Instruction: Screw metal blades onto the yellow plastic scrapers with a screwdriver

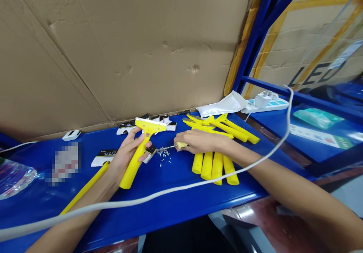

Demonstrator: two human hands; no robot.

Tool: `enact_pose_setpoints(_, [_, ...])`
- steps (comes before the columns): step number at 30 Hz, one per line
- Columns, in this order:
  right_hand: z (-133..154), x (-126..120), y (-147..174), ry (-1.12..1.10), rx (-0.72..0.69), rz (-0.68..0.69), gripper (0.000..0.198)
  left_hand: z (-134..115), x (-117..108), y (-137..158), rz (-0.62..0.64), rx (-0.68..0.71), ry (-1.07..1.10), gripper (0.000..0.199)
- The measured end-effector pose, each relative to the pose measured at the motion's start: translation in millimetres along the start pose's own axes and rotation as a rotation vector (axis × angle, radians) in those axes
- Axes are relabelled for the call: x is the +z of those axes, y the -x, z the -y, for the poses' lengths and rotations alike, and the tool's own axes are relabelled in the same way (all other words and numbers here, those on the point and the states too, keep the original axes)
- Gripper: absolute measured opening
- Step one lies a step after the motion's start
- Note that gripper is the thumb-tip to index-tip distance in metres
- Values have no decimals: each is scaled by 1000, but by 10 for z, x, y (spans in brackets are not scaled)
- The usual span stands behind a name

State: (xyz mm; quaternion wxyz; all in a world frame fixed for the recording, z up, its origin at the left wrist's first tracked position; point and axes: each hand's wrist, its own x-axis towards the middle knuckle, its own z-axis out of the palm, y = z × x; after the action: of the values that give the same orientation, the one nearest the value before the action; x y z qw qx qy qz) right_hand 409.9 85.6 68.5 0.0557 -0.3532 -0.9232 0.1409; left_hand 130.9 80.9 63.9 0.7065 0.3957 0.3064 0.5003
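Light was soft | glare streaked table [170, 209] below right hand [194, 140] | pixelation masked patch [66, 163] left of left hand [129, 149]

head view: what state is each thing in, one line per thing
left hand: closed around the held scraper
held scraper: tilted, head up
right hand: closed on the screwdriver
screwdriver: held, shaft pointing left
screws: loose, scattered
other scrapers: lying in a pile
white pouch: lying, wrinkled
white cable: slack, crossing before both forearms
power strip: adapter on it, power unclear
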Motion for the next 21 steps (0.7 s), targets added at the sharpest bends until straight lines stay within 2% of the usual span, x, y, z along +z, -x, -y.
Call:
enact_pose_setpoints(2, [-2, 0, -2, -13, 12, 5, 6, 9, 11, 0, -8, 4, 0, 32])
enact_pose_setpoints(7, [-23, 22, -9, -47, 16, -1, 10, 19, 48, 28, 3, 20, -1, 32])
enact_pose_setpoints(13, [28, 60, -50, -104, -19, -19, 23, 21, 40, 33, 31, 38, -65, 30])
enact_pose_setpoints(17, [89, 77, -75, -124, -28, 21, 16, 31, 20, 24, 33, 23, -96, 33])
enact_pose_setpoints(21, [108, 103, -74, -76, -51, 43, 17, 38, 13, 15, 36, 19, -115, 35])
